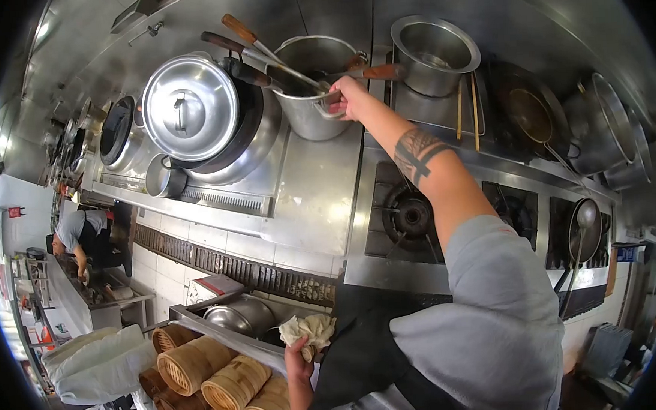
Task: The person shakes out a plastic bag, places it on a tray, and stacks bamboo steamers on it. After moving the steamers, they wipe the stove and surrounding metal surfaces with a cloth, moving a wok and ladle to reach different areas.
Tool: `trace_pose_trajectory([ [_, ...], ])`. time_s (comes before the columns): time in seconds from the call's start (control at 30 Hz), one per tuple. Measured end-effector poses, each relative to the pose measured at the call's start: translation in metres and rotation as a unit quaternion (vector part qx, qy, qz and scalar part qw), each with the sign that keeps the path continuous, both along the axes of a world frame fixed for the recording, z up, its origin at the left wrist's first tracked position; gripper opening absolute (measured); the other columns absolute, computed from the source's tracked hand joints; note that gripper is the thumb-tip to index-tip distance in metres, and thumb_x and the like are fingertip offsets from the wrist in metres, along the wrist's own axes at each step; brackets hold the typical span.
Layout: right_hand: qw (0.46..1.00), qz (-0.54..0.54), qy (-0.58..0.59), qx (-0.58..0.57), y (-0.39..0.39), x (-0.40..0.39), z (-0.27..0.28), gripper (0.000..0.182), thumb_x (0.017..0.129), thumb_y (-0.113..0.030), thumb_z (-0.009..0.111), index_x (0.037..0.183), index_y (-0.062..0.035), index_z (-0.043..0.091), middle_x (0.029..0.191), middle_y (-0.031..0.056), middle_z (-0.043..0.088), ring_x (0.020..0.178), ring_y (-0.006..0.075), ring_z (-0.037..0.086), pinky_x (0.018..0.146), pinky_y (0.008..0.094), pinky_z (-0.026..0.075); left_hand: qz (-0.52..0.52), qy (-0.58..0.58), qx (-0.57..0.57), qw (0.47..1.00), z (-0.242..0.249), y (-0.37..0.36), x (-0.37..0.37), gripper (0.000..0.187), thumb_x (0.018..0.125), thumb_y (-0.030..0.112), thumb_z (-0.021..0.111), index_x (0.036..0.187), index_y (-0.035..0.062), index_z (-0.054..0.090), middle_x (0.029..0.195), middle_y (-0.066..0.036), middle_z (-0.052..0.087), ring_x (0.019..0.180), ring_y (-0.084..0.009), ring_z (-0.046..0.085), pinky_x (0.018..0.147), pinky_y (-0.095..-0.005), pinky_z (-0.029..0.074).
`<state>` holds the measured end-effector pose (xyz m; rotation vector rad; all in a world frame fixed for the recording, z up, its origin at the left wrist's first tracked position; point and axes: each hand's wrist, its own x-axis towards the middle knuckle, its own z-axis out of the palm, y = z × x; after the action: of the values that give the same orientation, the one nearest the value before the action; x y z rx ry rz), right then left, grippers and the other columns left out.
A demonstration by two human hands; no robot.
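My right hand is closed on the rim and side handle of a tall steel pot at the back of the steel counter. Several long-handled utensils with wooden and dark handles stand in that pot. Low in the view, my left hand holds a crumpled cream cloth near the edge of a shelf. A large lidded pot sits left of the utensil pot, with a small steel pot in front of it.
Bamboo steamers are piled at the lower left beside a steel bowl. Gas burners lie under my right arm. More pots and a wok stand at right. Another person bends over a far-left counter.
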<state>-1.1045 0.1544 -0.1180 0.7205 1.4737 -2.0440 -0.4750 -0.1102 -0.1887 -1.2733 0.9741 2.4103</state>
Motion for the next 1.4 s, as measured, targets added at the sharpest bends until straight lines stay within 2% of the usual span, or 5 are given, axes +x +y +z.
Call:
trace_pose_trajectory([
  [0.33,0.993,0.066,-0.048,-0.079,0.027,0.194,0.048,0.024,0.077,-0.023,0.070,0.092,-0.0070,0.060,0.093,0.0126,0.064,0.084,0.0328,0.070,0.091,0.0483,0.054,0.008,0.073,-0.028,0.997,0.001,0.020,0.060,0.051,0.089,0.006,0.069,0.139,0.0017,0.055,0.128,-0.015,0.068,0.113,-0.0317,0.070,0.091,-0.0435,0.061],
  [0.47,0.978,0.152,0.009,-0.146,0.050,0.291,0.071,0.012,0.081,-0.017,0.067,0.087,-0.0099,0.059,0.085,0.0078,0.062,0.070,0.0215,0.058,0.058,0.0294,0.047,0.031,0.118,-0.028,0.992,-0.005,0.036,0.111,0.055,0.088,0.006,0.070,0.140,0.0018,0.055,0.127,-0.013,0.068,0.112,-0.0284,0.070,0.092,-0.0411,0.059],
  [0.77,0.972,0.228,0.003,0.051,0.071,0.472,0.103,0.016,0.081,-0.015,0.063,0.094,-0.0048,0.064,0.088,0.0107,0.070,0.073,0.0249,0.066,0.063,0.0342,0.057,0.159,0.124,0.000,0.979,-0.053,0.112,0.271,0.043,0.087,0.004,0.071,0.129,0.0008,0.064,0.122,-0.012,0.070,0.111,-0.0245,0.069,0.098,-0.0371,0.054],
  [0.97,0.918,0.395,-0.027,0.031,0.081,0.545,0.087,0.033,0.094,-0.040,0.070,0.092,-0.0073,0.067,0.087,0.0113,0.070,0.068,0.0240,0.064,0.061,0.0345,0.051,0.266,0.092,-0.108,0.954,-0.072,0.199,0.341,0.044,0.086,0.004,0.071,0.130,0.0010,0.064,0.122,-0.011,0.071,0.111,-0.0246,0.069,0.099,-0.0374,0.054],
  [1.4,0.621,0.780,0.032,-0.069,-0.005,0.800,0.112,0.011,0.084,-0.015,0.062,0.082,-0.0046,0.062,0.077,0.0186,0.066,0.068,0.0362,0.070,0.063,0.0482,0.060,0.434,-0.038,-0.222,0.872,-0.027,0.495,0.452,0.056,0.085,0.014,0.080,0.136,0.0005,0.061,0.124,-0.010,0.071,0.112,-0.0196,0.068,0.100,-0.0341,0.052],
])
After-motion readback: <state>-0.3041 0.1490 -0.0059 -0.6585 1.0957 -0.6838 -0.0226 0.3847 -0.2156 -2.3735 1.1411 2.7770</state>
